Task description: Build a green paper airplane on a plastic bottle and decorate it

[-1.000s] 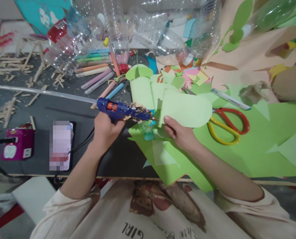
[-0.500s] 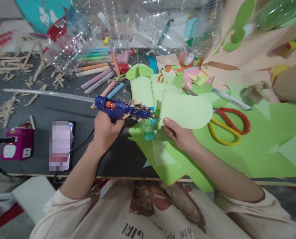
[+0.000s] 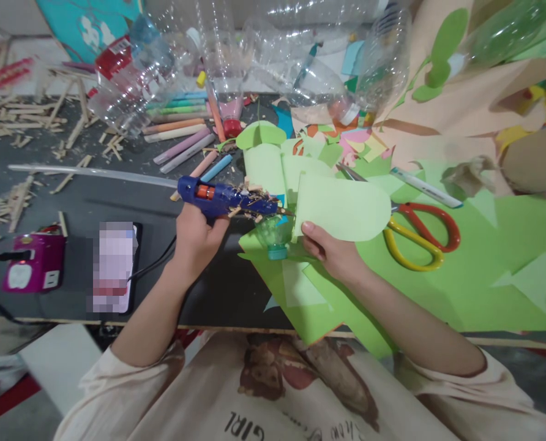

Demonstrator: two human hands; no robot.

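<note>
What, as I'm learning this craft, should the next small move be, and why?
Perhaps run the glue gun along the left edge of the pale green paper: the left hand holds the gun with its tip near that edge, and the right hand pinches the paper.

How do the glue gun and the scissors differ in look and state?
The glue gun is dark blue, with wood bits on it; the scissors have red and yellow handles. The left hand holds the glue gun; the scissors lie unheld, partly hidden by pale green paper. Both are tools.
</note>
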